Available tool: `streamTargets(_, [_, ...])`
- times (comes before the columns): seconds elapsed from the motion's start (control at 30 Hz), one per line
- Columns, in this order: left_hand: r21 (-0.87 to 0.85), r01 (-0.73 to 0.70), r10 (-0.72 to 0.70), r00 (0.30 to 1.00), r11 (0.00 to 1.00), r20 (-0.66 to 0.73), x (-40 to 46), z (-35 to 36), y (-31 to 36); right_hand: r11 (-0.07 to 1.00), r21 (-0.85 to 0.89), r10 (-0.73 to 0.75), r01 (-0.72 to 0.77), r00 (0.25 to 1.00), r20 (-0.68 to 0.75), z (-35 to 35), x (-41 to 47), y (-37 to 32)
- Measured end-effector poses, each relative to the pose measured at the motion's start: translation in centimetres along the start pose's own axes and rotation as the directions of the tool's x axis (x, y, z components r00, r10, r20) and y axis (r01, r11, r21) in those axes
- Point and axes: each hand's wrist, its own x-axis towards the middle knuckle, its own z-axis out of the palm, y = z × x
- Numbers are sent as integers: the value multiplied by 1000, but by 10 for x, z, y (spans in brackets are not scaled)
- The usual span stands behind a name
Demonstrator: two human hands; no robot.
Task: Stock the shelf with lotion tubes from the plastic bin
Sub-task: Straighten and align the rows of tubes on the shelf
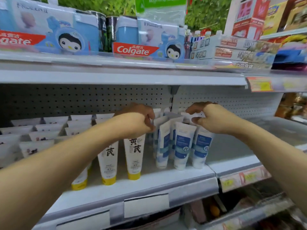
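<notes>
Several blue-and-white lotion tubes (181,145) stand cap-down in rows on the white shelf (149,181). My left hand (137,120) pinches the flat top of a tube at the left of this group. My right hand (211,118) pinches the top of a tube at the right of the group. Two white tubes with yellow caps (134,155) stand just left of the blue ones. The plastic bin is out of view.
More white tubes (41,136) fill the shelf's left side. The shelf above (116,77) carries Colgate toothpaste sets and boxes. To the right of the blue tubes the shelf surface (232,146) is bare. Price labels line the front rail.
</notes>
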Motion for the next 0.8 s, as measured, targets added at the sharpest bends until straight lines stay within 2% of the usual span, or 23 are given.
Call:
streamTargets(0.2, [152, 150, -145, 988, 977, -46, 38, 29, 30, 995, 24, -93, 92, 994, 52, 9, 14, 24])
streamTargets(0.33, [262, 170, -163, 985, 950, -46, 51, 45, 37, 985, -34, -165, 170, 979, 123, 15, 25, 29])
streamTargets(0.47, [249, 218, -216, 976, 944, -35, 49, 46, 40, 954, -113, -259, 279, 952, 163, 22, 33, 32])
streamTargets(0.6, [228, 239, -243, 970, 944, -10, 40, 40, 40, 930, -83, -331, 357, 916, 227, 25, 34, 34])
streamTargets(0.8, [199, 215, -217, 976, 956, -14, 32, 38, 40, 910, 49, -412, 412, 886, 213, 26, 36, 35])
